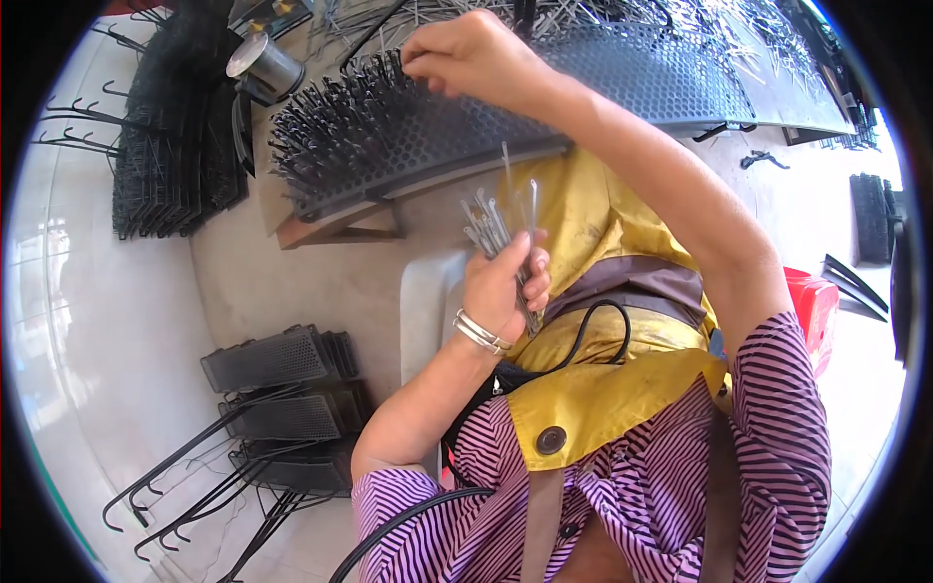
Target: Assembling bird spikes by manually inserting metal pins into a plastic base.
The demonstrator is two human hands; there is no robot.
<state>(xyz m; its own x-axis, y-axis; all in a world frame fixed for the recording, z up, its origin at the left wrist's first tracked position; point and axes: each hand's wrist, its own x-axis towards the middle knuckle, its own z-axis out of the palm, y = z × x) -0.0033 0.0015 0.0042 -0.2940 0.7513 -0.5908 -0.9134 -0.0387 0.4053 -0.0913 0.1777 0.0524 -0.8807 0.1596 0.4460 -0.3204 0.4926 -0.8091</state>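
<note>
My left hand (507, 284) is wrapped round a bundle of thin grey rods (494, 225), held upright in front of my yellow apron. Several rod tips look looped, and one rod stands higher than the others. Farther off, my right hand (476, 60) is closed in a pinch above a black perforated rack (573, 92). Whatever its fingertips hold is hidden by the fingers. Many dark, thin pieces (335, 126) stand upright in the rack's holes, densely packed at its left, just beside my right fingers. Bare holes show along the rack's right part.
A metal can (264, 64) stands left of the rack. Loose grey strips (418, 21) lie heaped behind it. Black hooked racks are stacked at the far left (165, 146) and lower left (267, 361). A red plastic container (814, 311) is at my right. A black cable (408, 515) crosses near my left arm.
</note>
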